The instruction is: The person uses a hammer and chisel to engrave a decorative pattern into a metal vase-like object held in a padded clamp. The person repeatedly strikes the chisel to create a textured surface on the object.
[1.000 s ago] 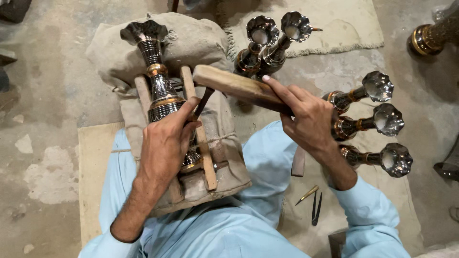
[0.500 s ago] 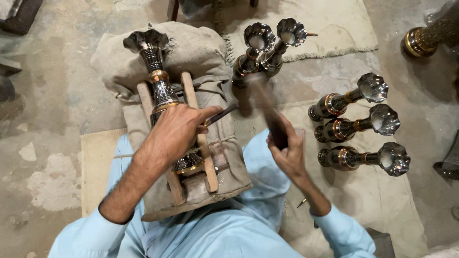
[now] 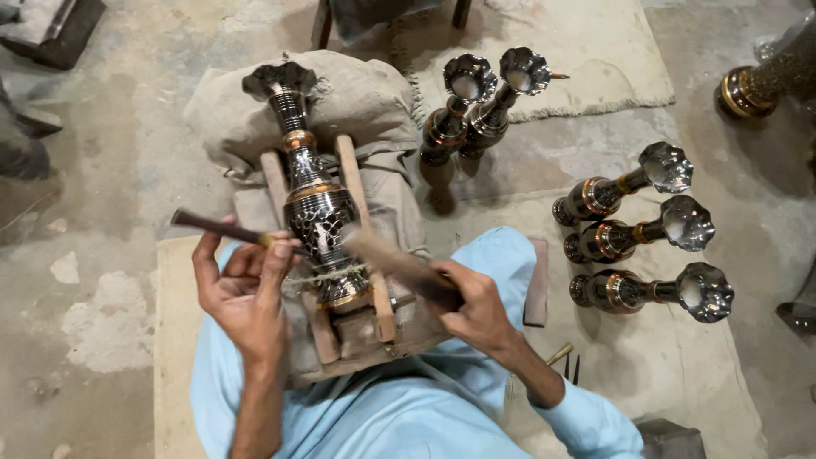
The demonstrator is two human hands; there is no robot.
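Head view: left hand (image 3: 246, 293) palm-up, pinching chisel (image 3: 229, 231) — right hand (image 3: 476, 308) fisted round blurred, probably wooden, mallet (image 3: 399, 266).

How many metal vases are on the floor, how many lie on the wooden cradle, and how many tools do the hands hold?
Vases on the floor: 5
Vase on the wooden cradle: 1
Tools held: 2, a chisel in the left hand, a mallet in the right hand
Total: 8

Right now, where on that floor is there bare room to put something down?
Bare concrete lies open left of the left hand, and more mat shows below the three lying vases. It is crowded in the middle: the vase in the wooden cradle, both hands, and two vases leaning just beyond.
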